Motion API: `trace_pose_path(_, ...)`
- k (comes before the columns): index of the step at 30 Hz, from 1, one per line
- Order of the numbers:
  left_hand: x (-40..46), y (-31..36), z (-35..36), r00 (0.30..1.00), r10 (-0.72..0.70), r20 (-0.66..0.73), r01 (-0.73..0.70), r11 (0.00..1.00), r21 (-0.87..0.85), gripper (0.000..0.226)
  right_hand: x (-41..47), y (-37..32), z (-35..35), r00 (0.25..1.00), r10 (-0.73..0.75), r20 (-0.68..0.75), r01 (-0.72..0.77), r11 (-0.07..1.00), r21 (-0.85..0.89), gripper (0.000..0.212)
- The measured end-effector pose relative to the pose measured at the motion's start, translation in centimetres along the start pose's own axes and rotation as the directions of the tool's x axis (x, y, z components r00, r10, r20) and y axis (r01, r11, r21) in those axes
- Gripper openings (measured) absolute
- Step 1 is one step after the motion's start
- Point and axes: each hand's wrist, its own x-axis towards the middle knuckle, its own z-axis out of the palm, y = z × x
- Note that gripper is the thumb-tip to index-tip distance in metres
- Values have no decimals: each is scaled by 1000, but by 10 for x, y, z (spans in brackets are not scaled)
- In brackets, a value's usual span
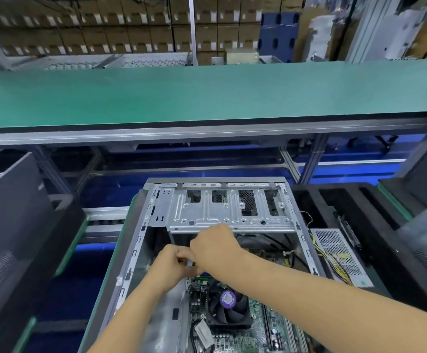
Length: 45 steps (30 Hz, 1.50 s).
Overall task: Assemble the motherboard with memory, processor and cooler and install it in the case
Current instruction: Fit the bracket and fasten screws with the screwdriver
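Green circuit board, the motherboard, lies flat inside the open metal case, at the near end of it. A black cooler with a fan and a purple centre sticker sits on the board. Long memory slots run along the board to the right of the cooler; whether memory sticks are fitted cannot be told.

Both hands reach into the case just beyond the cooler, below the silver drive cage that spans the far end. The left hand has its fingers curled, pinching something small and pale at the board's far edge. The right hand lies over it, knuckles up, fingers bent down and touching the same spot. What they hold is hidden, perhaps a connector or cable end; I cannot tell. Black cables loop inside the case behind the right hand.

Judging by this, the board with its cooler is already in the case, and the step in hand looks like seating or connecting something at the board's far edge. The next move probably calls for careful alignment and a firm, even press, keeping the cables away from the fan.

Right of the case, a perforated grey power supply with yellow wires rests in black foam. Dark cases stand at both sides. A green bench runs across behind, with stacked cardboard boxes beyond.
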Motion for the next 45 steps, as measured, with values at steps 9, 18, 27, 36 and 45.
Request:
trace_pose_path(9, -1, -1, -5, 999, -21, -30, 21, 1000, 8, 36, 2, -2, -10, 997, -70, -20, 71, 997, 12, 26)
trace_pose_path(18, 6, -5, -7, 998, -64, -21, 65, 998, 11, 45, -1, 5, -16, 986, -167, -14, 167, 979, 115, 29)
trace_pose_path(27, 9, -8, -7, 997, -49, -62, 52, 997, 57, 45, 0, 7, -13, 982, -190, -10, 190, 974, 122, 31)
trace_pose_path(36, 9, -4, -8, 984, -76, -158, 93, 990, 102, 34, 11, -4, -21, 985, -161, -58, 162, 987, 19, 27)
trace_pose_path(45, 1, 47, 21, 977, 198, -76, -174, 954, 244, 39, -33, 33, -30, 968, -35, 250, 4, 992, 123, 12)
